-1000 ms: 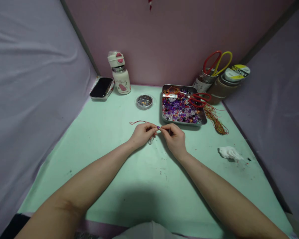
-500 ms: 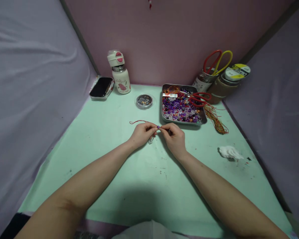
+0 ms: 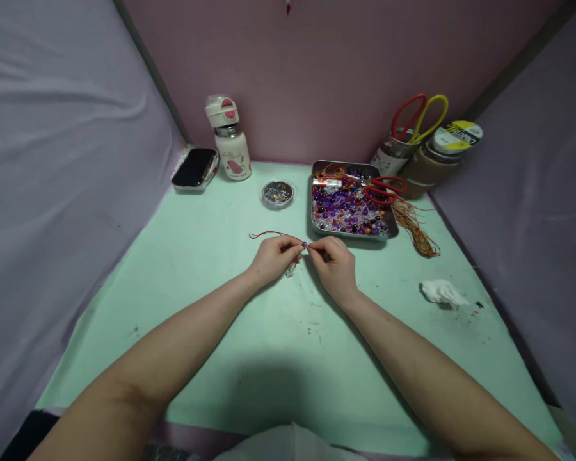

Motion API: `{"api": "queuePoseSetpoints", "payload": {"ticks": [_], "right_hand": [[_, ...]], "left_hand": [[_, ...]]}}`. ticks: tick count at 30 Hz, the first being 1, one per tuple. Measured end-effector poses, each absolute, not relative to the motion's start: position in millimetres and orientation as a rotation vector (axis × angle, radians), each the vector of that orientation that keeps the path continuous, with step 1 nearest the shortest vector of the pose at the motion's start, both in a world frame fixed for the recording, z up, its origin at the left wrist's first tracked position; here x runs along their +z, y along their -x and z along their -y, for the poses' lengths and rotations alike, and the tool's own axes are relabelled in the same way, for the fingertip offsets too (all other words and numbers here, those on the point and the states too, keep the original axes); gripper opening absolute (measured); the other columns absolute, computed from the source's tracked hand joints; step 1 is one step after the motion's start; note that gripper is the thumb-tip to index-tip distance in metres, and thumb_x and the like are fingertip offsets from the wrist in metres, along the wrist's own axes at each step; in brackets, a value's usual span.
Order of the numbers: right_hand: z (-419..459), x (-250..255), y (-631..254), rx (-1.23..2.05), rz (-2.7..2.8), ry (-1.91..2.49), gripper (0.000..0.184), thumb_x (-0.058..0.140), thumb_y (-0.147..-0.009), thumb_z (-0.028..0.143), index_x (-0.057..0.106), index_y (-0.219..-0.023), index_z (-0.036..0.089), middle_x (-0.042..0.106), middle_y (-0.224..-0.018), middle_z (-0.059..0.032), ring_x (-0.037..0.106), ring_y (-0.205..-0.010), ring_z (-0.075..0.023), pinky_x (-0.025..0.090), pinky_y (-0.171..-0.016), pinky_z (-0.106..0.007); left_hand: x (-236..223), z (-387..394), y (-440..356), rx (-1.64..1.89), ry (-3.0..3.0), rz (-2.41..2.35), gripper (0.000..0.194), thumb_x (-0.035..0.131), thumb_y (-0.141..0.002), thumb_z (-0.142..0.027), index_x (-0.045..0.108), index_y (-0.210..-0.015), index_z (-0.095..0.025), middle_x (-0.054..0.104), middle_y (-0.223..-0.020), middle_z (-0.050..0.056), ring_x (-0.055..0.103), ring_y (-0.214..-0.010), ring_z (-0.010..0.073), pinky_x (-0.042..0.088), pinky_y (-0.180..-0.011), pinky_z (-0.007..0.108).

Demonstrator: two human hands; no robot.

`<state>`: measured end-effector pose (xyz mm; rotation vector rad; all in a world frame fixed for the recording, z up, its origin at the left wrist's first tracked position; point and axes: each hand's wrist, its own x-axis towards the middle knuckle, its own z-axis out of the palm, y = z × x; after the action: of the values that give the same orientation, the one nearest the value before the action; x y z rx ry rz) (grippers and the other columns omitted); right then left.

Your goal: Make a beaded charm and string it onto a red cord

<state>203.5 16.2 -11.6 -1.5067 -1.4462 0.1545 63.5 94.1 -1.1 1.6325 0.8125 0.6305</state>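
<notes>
A small purple bead [image 3: 305,245] sits between the fingertips of both my hands, just in front of the bead tray. My left hand [image 3: 274,257] pinches at the bead's left side, and a thin red cord [image 3: 269,233] runs from it, ending in a loop on the left. Below the left fingers hangs a cluster of clear beads [image 3: 290,270]. From the right, my right hand [image 3: 335,264] is closed in a pinch against the bead; any cord end between those fingertips is too small to make out.
Behind my right hand stands a metal tray [image 3: 355,238] of mixed beads, with red scissors [image 3: 386,191] across its edge. A round clear case [image 3: 278,194], a bottle [image 3: 233,153] and a phone [image 3: 196,168] are at the back left. Jars [image 3: 429,168], cords [image 3: 417,234] and a crumpled tissue [image 3: 442,293] lie right.
Both hands keep the same pinch around the purple bead. The whole view has shifted very slightly; nothing else visibly moves.
</notes>
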Motion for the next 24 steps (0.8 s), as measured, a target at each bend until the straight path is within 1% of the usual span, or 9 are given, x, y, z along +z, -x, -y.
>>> {"api": "queuePoseSetpoints", "payload": {"ticks": [15,24], "right_hand": [[-17.5,-12.6,-204.6,0.113,1.495,1.534,0.014,0.056,-0.085,0.019,0.058,-0.071,0.021,0.059,-0.068,-0.0003,0.051,-0.068,-0.0165,0.039,-0.065,-0.031],[-18.1,-13.0,-204.8,0.093,1.495,1.546,0.013,0.056,-0.084,0.018,0.058,-0.071,0.021,0.059,-0.067,-0.0007,0.051,-0.068,-0.0167,0.039,-0.064,-0.031]], "left_hand": [[-0.3,-93.5,-63.9,0.628,-1.678,-0.845,0.02,0.059,-0.08,-0.031,0.067,-0.081,-0.014,0.061,-0.062,0.001,0.051,-0.052,0.0092,0.042,-0.051,0.023],[-4.6,-93.1,-63.0,0.673,-1.719,-0.845,0.021,0.058,-0.081,-0.033,0.067,-0.082,-0.014,0.062,-0.063,0.001,0.052,-0.052,0.0095,0.042,-0.052,0.023]]}}
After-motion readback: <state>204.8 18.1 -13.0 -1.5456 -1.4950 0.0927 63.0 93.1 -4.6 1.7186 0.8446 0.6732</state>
